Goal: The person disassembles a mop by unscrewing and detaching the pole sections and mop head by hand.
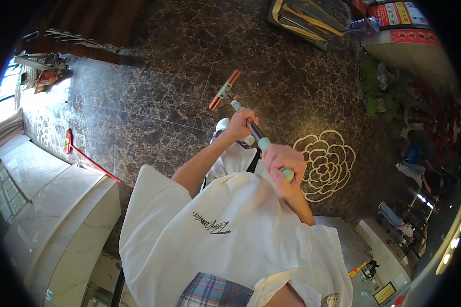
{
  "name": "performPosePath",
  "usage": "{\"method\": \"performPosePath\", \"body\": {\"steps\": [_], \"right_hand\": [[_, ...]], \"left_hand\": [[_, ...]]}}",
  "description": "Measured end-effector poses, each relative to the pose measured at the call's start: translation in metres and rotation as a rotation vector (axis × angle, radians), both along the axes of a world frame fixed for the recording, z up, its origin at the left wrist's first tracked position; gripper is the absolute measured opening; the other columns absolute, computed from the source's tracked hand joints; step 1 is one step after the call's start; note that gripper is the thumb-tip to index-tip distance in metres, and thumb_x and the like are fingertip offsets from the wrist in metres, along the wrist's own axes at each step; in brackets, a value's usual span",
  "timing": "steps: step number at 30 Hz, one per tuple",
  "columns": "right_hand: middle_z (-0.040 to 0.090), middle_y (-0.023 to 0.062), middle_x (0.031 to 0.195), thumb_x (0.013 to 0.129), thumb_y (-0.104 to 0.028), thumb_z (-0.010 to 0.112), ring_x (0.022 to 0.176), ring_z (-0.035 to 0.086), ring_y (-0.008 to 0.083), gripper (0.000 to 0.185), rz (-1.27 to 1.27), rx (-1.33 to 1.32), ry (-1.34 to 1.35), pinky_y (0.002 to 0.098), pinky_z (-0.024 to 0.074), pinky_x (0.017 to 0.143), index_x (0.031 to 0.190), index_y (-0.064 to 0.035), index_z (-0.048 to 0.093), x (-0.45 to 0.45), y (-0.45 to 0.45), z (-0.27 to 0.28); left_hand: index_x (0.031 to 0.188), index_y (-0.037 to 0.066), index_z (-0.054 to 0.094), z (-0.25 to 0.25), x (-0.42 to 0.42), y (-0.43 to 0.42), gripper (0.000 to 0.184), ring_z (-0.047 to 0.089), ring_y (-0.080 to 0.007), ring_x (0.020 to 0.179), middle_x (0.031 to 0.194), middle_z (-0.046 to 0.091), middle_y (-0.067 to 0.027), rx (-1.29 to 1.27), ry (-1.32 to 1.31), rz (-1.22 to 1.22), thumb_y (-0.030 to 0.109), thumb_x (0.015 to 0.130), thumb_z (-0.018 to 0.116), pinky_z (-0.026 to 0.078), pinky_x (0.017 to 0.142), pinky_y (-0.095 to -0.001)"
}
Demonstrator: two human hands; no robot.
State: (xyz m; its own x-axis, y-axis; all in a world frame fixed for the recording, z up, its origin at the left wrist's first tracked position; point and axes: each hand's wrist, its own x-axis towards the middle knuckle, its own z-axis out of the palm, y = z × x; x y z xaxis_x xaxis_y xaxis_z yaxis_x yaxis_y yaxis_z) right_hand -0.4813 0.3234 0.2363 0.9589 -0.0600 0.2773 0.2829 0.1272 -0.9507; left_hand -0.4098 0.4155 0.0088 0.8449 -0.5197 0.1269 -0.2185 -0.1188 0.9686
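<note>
A sponge mop with a mint-green and dark handle slants down in front of my body. Its head [224, 91], green with orange strips, is on the dark marbled floor [169, 56]. My left hand [242, 124] is wrapped round the handle's lower part. Closer to my chest, my right hand [284, 166] grips the upper handle near its green end knob [288, 174]. A white shoe [222, 124] of mine shows beside the handle, partly hidden by my left arm.
A red-handled broom [95, 165] leans by the pale counter [66, 215] at left. A black-and-yellow folded frame [306, 23] lies at the top. Green plants [376, 94] stand right. A cream flower pattern [327, 166] marks the floor. People [420, 174] are at far right.
</note>
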Motion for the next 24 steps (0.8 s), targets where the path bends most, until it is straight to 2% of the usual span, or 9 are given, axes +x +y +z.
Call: {"method": "performPosePath", "body": {"steps": [3, 8, 10, 13, 15, 18, 20, 21, 24], "right_hand": [[0.049, 0.0050, 0.052, 0.071, -0.008, 0.053, 0.048, 0.045, 0.0181, 0.018, 0.067, -0.037, -0.037, 0.0331, 0.0411, 0.051, 0.056, -0.0027, 0.044, -0.002, 0.005, 0.014], [0.049, 0.0064, 0.053, 0.069, -0.005, 0.051, 0.048, 0.046, 0.0193, 0.015, 0.033, 0.005, -0.017, 0.0328, 0.0430, 0.052, 0.056, -0.0018, 0.045, 0.004, 0.008, 0.002], [0.049, 0.0076, 0.055, 0.068, -0.005, 0.052, 0.049, 0.047, 0.0198, 0.014, 0.128, -0.048, -0.025, 0.0316, 0.0422, 0.052, 0.057, -0.0011, 0.045, 0.013, 0.000, -0.025], [0.049, 0.0086, 0.058, 0.069, -0.005, 0.054, 0.051, 0.046, 0.0185, 0.014, 0.196, -0.111, 0.094, 0.0304, 0.0388, 0.051, 0.059, 0.0005, 0.045, 0.019, -0.007, -0.102], [0.049, 0.0095, 0.059, 0.070, -0.005, 0.054, 0.052, 0.048, 0.0209, 0.012, 0.161, -0.095, 0.112, 0.0304, 0.0387, 0.051, 0.062, 0.0010, 0.047, 0.018, -0.016, -0.114], [0.050, 0.0096, 0.060, 0.070, -0.004, 0.054, 0.052, 0.049, 0.0211, 0.009, 0.153, 0.024, 0.103, 0.0301, 0.0384, 0.051, 0.064, 0.0006, 0.050, 0.016, -0.047, -0.105], [0.050, 0.0091, 0.061, 0.071, -0.003, 0.054, 0.053, 0.050, 0.0196, 0.009, 0.113, 0.039, 0.059, 0.0301, 0.0385, 0.052, 0.064, 0.0005, 0.049, 0.012, -0.066, -0.093], [0.049, 0.0073, 0.059, 0.074, -0.001, 0.050, 0.056, 0.048, 0.0183, 0.016, 0.150, 0.013, 0.074, 0.0311, 0.0395, 0.056, 0.059, 0.0011, 0.045, 0.006, -0.074, -0.080], [0.052, 0.0083, 0.062, 0.073, -0.001, 0.053, 0.059, 0.050, 0.0196, 0.013, 0.209, -0.057, 0.049, 0.0317, 0.0417, 0.057, 0.061, 0.0010, 0.047, -0.020, -0.096, -0.054]], "left_hand": [[0.067, 0.003, 0.046, 0.015, -0.006, 0.018, 0.020, 0.045, -0.0261, 0.059, 0.060, 0.042, -0.0093, 0.081, -0.003, 0.047, 0.007, 0.075, 0.065, 0.036, 0.055, -0.0352], [0.067, 0.002, 0.046, 0.012, -0.006, 0.027, 0.021, 0.045, -0.0247, 0.058, 0.060, 0.042, -0.0091, 0.128, 0.000, 0.193, 0.005, 0.075, 0.066, 0.036, 0.055, -0.0344], [0.064, 0.004, 0.046, -0.010, -0.004, 0.031, 0.022, 0.049, -0.0321, 0.061, 0.060, 0.047, -0.0126, 0.168, 0.056, 0.290, 0.008, 0.072, 0.066, 0.039, 0.056, -0.0390], [0.064, 0.004, 0.047, -0.072, 0.003, 0.035, 0.024, 0.049, -0.0325, 0.060, 0.060, 0.048, -0.0130, 0.209, 0.041, 0.312, 0.010, 0.072, 0.068, 0.040, 0.056, -0.0389], [0.064, 0.004, 0.049, -0.080, 0.012, 0.032, 0.024, 0.051, -0.0319, 0.061, 0.061, 0.049, -0.0133, 0.253, 0.079, 0.226, 0.012, 0.072, 0.069, 0.040, 0.056, -0.0387], [0.064, 0.004, 0.049, -0.061, 0.019, 0.007, 0.025, 0.051, -0.0309, 0.060, 0.059, 0.048, -0.0125, 0.325, 0.051, 0.128, 0.014, 0.072, 0.071, 0.039, 0.054, -0.0377], [0.064, 0.003, 0.049, -0.049, 0.013, -0.008, 0.028, 0.049, -0.0294, 0.056, 0.058, 0.046, -0.0119, 0.234, -0.075, 0.172, 0.016, 0.072, 0.072, 0.037, 0.051, -0.0366], [0.064, 0.003, 0.049, -0.043, 0.007, -0.013, 0.028, 0.048, -0.0286, 0.054, 0.058, 0.046, -0.0117, 0.244, -0.055, 0.146, 0.016, 0.072, 0.072, 0.036, 0.050, -0.0359], [0.065, 0.002, 0.050, -0.027, -0.019, -0.035, 0.026, 0.048, -0.0265, 0.052, 0.057, 0.046, -0.0109, 0.303, 0.016, 0.142, 0.015, 0.072, 0.072, 0.037, 0.050, -0.0345]]}}
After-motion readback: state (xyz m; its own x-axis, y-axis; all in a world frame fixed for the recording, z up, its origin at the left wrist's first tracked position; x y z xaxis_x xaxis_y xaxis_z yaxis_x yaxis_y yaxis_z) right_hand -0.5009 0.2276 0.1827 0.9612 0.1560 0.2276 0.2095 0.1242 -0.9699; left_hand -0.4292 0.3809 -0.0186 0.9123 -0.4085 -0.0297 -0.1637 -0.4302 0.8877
